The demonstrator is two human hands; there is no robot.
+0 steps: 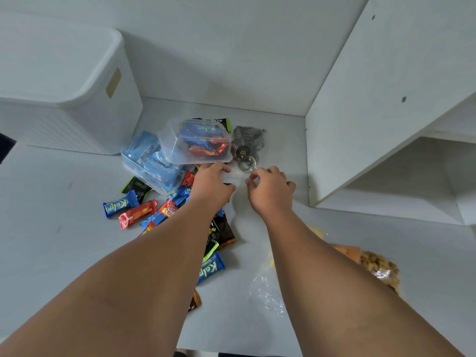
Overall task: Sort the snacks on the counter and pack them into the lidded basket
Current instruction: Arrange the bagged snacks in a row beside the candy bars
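- Fingers (pixel 221 168) of left hand (pixel 210 185) reach beneath the clear tub (pixel 195 143), likely for a wrapper; grasp unclear;
- right hand (pixel 270 188) curled, perhaps pinching film; cannot tell;
- snacks (pixel 137 213) beside left wrist; lidded basket (pixel 64 81) closed, well beyond.

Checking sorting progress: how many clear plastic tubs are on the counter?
2. The lower tub holds light-blue packets; the upper tub leans tilted on it, holding blue and orange wrappers. Arms may hide more.
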